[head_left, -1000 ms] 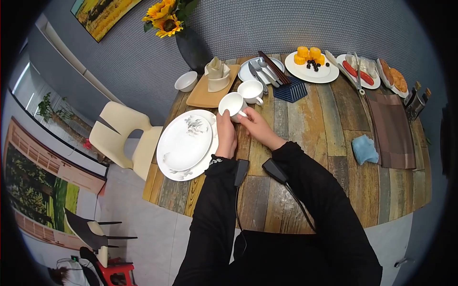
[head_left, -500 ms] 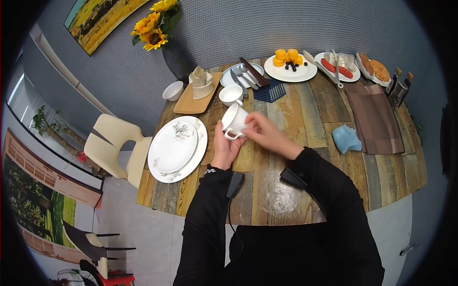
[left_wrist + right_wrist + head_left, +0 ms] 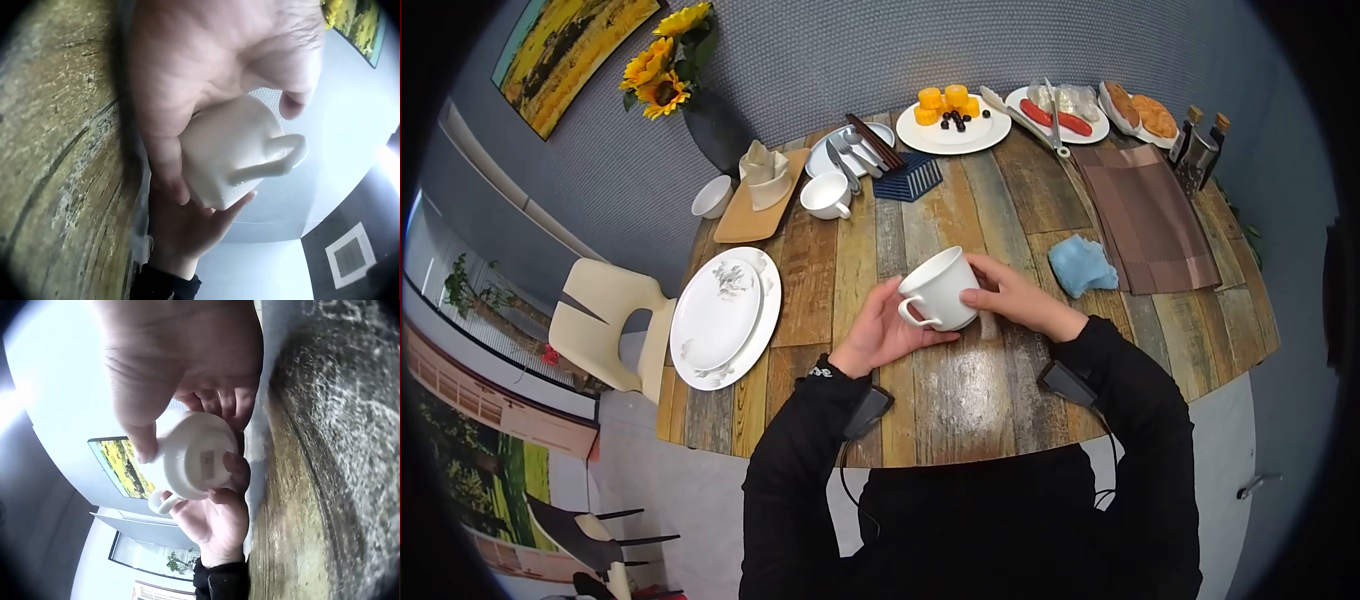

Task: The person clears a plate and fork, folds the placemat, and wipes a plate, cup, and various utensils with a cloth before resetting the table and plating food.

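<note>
White cup [image 3: 945, 290], right hand [image 3: 1025, 298] pinching its side, left hand [image 3: 885, 328] curled under its base.

Shows plain white on the cup [image 3: 943, 292], grey motifs over white on the oval plate [image 3: 713, 318], pale blue on the cloth [image 3: 1083, 267], brown bands (rather muted) on the placemat [image 3: 1150, 215], mottled brown-grey planks across the bench [image 3: 960, 400].

Plates [image 3: 771, 300] L of held cup [image 3: 942, 290], cloth [image 3: 1083, 266] R; 2nd cup [image 3: 825, 197] behind, nr tray [image 3: 736, 228].
</note>
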Action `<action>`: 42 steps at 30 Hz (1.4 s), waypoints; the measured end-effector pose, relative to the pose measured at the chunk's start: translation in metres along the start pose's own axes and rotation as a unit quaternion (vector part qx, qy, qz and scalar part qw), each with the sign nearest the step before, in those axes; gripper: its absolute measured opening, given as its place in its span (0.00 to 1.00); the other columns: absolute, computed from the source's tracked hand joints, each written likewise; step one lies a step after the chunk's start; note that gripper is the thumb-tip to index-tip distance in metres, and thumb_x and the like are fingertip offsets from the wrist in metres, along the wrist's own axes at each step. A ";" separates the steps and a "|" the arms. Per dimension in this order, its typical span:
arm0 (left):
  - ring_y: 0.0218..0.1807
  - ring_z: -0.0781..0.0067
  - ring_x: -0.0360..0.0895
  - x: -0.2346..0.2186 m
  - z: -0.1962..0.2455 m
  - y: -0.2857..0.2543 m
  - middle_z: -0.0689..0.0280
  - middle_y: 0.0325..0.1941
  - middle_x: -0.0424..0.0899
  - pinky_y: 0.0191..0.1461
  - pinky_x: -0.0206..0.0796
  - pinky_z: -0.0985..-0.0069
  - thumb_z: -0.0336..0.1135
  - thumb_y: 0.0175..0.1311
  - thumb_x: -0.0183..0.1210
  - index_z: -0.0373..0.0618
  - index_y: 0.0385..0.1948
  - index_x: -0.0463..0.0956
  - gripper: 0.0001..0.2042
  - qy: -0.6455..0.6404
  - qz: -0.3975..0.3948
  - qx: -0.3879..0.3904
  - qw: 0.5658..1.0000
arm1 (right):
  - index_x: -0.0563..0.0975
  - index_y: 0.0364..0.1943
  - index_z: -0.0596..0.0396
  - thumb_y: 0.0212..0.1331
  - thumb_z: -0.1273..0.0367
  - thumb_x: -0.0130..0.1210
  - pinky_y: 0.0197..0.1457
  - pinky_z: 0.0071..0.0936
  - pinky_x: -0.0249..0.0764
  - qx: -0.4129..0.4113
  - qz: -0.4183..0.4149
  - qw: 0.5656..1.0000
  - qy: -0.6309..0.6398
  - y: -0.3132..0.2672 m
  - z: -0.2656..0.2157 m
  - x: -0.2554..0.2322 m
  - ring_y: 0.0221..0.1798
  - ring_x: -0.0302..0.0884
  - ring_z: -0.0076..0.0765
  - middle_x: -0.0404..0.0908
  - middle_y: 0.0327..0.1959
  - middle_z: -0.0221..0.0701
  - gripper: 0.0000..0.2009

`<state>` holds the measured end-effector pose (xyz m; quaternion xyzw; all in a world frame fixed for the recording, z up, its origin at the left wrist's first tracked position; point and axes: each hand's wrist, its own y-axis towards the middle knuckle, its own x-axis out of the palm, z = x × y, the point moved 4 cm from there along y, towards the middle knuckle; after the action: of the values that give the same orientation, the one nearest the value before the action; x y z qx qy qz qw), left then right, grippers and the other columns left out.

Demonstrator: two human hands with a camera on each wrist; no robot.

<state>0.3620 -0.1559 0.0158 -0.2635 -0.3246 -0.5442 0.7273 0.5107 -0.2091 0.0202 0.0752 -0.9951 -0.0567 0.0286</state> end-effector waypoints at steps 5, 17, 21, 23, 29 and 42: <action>0.59 0.65 0.60 0.000 -0.003 0.000 0.62 0.58 0.59 0.60 0.54 0.66 0.40 0.54 0.54 0.44 0.58 0.51 0.30 0.063 -0.032 0.025 0.997 | 0.57 0.57 0.61 0.52 0.64 0.55 0.57 0.25 0.60 0.005 -0.042 0.995 0.093 0.000 0.005 -0.002 0.56 0.62 0.27 0.65 0.54 0.36 0.30; 0.54 0.68 0.66 -0.005 -0.002 0.002 0.61 0.53 0.66 0.56 0.60 0.68 0.42 0.51 0.60 0.39 0.56 0.54 0.33 0.143 0.076 0.052 0.985 | 0.59 0.54 0.62 0.52 0.66 0.56 0.55 0.23 0.62 0.011 -0.031 0.999 0.042 0.004 0.014 0.001 0.52 0.65 0.28 0.68 0.50 0.37 0.28; 0.55 0.65 0.66 -0.005 0.000 0.004 0.59 0.55 0.65 0.58 0.60 0.66 0.46 0.53 0.57 0.40 0.57 0.53 0.33 0.124 0.085 0.069 0.986 | 0.59 0.54 0.64 0.51 0.64 0.57 0.53 0.23 0.64 -0.005 0.018 0.999 0.038 0.007 0.022 -0.004 0.50 0.66 0.28 0.67 0.49 0.39 0.28; 0.56 0.63 0.65 -0.002 0.000 0.005 0.58 0.56 0.63 0.60 0.58 0.65 0.48 0.55 0.54 0.41 0.58 0.51 0.33 0.122 0.076 0.072 0.987 | 0.59 0.53 0.65 0.51 0.63 0.57 0.52 0.23 0.65 -0.005 0.040 0.999 0.005 0.008 0.021 -0.006 0.50 0.66 0.28 0.67 0.48 0.39 0.29; 0.54 0.63 0.67 -0.008 0.001 0.003 0.59 0.54 0.66 0.57 0.61 0.63 0.47 0.60 0.48 0.42 0.57 0.52 0.27 0.053 0.100 0.093 0.989 | 0.67 0.44 0.58 0.50 0.65 0.57 0.45 0.26 0.68 -0.031 0.057 0.987 -0.150 0.000 -0.021 -0.025 0.42 0.71 0.30 0.71 0.43 0.35 0.19; 0.54 0.63 0.67 -0.009 0.002 0.003 0.59 0.54 0.65 0.56 0.61 0.63 0.49 0.62 0.44 0.45 0.57 0.51 0.26 0.030 0.097 0.091 0.991 | 0.67 0.44 0.50 0.30 0.80 0.56 0.54 0.31 0.63 0.064 -0.030 0.774 -0.629 -0.063 -0.049 -0.086 0.54 0.62 0.42 0.67 0.46 0.33 0.27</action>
<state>0.3623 -0.1482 0.0103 -0.2105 -0.3237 -0.4466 0.8071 0.6081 -0.2637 0.0575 0.0538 -0.7897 -0.0287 -0.6104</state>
